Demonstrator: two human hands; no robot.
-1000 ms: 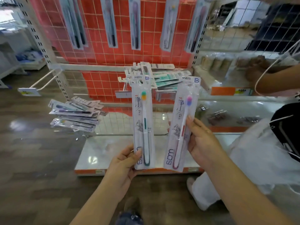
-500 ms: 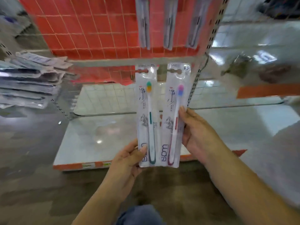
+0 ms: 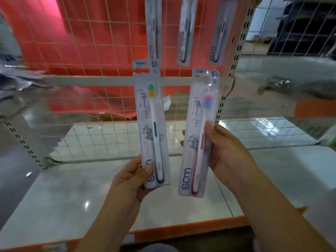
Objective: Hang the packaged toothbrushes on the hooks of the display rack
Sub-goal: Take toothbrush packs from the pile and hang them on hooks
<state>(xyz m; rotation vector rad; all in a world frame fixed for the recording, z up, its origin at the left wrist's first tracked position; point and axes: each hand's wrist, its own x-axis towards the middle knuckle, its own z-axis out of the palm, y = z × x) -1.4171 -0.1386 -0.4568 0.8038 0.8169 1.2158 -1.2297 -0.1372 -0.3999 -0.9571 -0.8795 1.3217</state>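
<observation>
My left hand (image 3: 132,176) pinches the bottom of a packaged toothbrush with a green handle and green-yellow bristles (image 3: 151,122), held upright in front of the wire grid rack (image 3: 87,51). My right hand (image 3: 225,151) grips the middle of a second packaged toothbrush with a red handle and pink-blue bristles (image 3: 199,135), also upright and a little to the right. The two packs are apart. Three more packaged toothbrushes (image 3: 184,30) hang on the grid above them. The hooks themselves are not plainly visible.
A grey crossbar (image 3: 101,80) runs across the rack behind the packs. Below is a white base shelf (image 3: 63,197) with an orange front edge. A slotted upright post (image 3: 236,57) stands at the right. Blurred packs (image 3: 18,79) stick out at the left.
The view has moved closer to the rack. The two packs, side by side before, have been raised and spread apart, the green one now higher against the crossbar.
</observation>
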